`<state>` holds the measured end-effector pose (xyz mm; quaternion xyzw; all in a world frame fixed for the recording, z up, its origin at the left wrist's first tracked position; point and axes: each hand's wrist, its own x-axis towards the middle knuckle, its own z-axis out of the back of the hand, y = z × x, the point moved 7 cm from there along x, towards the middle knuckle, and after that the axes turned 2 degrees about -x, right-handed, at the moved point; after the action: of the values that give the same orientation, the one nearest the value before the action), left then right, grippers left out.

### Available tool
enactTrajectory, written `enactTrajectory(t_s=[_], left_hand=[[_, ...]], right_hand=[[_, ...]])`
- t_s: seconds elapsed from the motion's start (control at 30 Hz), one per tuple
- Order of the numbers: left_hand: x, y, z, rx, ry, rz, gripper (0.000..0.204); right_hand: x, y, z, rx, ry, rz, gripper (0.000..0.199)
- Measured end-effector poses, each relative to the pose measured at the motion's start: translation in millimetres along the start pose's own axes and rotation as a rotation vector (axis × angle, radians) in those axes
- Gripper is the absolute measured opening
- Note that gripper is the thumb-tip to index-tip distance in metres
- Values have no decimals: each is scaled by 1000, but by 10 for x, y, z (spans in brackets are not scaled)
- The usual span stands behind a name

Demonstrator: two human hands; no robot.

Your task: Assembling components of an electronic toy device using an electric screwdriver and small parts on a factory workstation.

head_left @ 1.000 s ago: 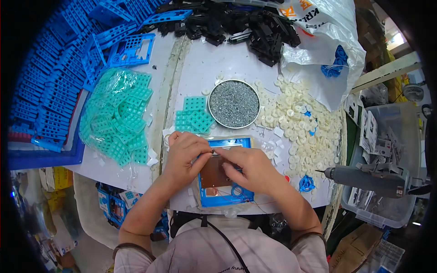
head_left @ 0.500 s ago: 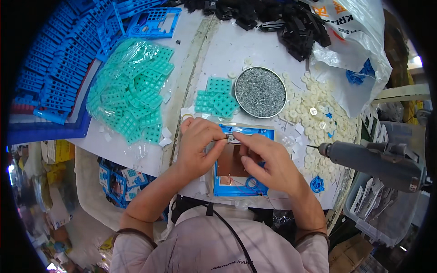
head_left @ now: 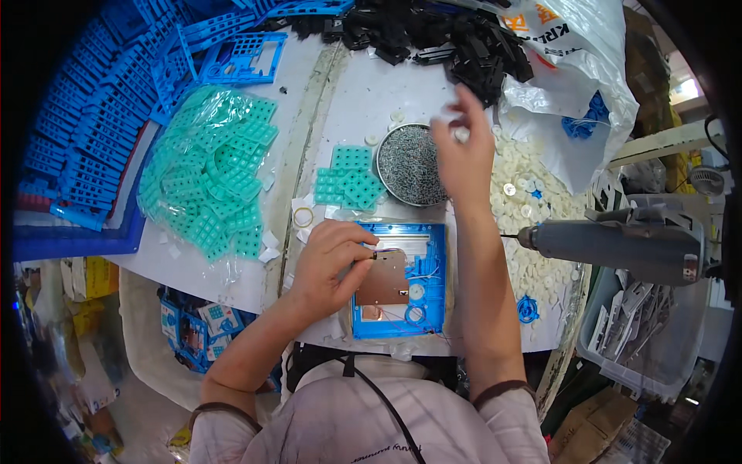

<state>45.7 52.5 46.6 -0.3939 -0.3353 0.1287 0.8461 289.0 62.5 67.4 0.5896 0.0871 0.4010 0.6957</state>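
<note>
My left hand (head_left: 334, 263) is closed at the left side of a blue plastic housing (head_left: 434, 309). Its thumb and forefinger pinch a small dark part (head_left: 376, 255) at the upper corner of a brown circuit board (head_left: 383, 284), which lies in the housing; thin wires run close by. My right hand (head_left: 468, 155) is raised over the right edge of a round tin (head_left: 380, 172) filled with small metal screws (head_left: 410, 158). Motion smears its fingers, and a whitish spot shows among them; whether they hold it cannot be told.
Green keypad sheets (head_left: 352, 182) lie left of the tin, with a larger bagged pile (head_left: 209, 170) beyond. White discs (head_left: 533, 209) spread to the right beneath a grey electric screwdriver (head_left: 610, 241). Black parts (head_left: 433, 35) and a white plastic bag (head_left: 568, 85) lie at the back; blue frames (head_left: 93, 131) stand far left.
My right hand has left the housing and moved up and away to the tin, uncovering the housing's right side. My left hand stays at the board. The whole view has shifted slightly.
</note>
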Motion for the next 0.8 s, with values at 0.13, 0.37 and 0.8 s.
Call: enactTrajectory(t_s=[0.13,0.37,0.8], left_hand=[[-58,47,19,-24,-37,100,11],[-91,63,26,-22,-117,109,14],[-251,232,5,-207,-237,394,8]], right_hand=[[740,-328,-25,-587,-392,252,66],[1429,-954,85,-1121,-110,198,45],[-516,435,703,687,94,-128,49]])
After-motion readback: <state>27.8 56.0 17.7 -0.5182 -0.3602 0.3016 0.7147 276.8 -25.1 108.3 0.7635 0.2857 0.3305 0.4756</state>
